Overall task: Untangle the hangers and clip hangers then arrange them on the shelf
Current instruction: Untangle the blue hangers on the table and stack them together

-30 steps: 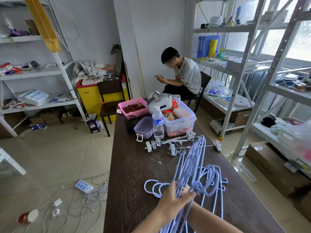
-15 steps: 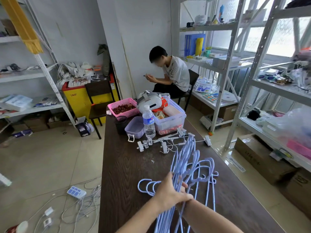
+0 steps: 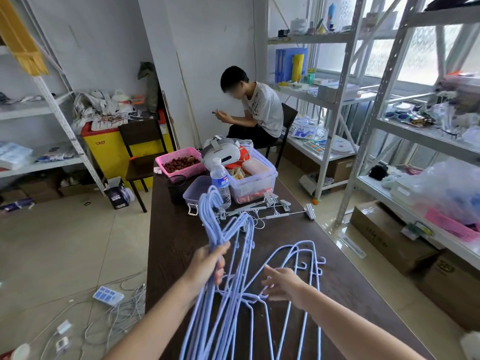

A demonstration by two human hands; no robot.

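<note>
While right hand (image 3: pixel 281 283) opens, left hand (image 3: pixel 207 266) grips hangers (image 3: pixel 220 229)

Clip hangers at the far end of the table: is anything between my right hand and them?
Yes. The light-blue wire hangers lying on the dark wooden table sit between the right hand and the grey metal clip hangers. The bundle held up by the left hand also crosses part of that path.
</note>
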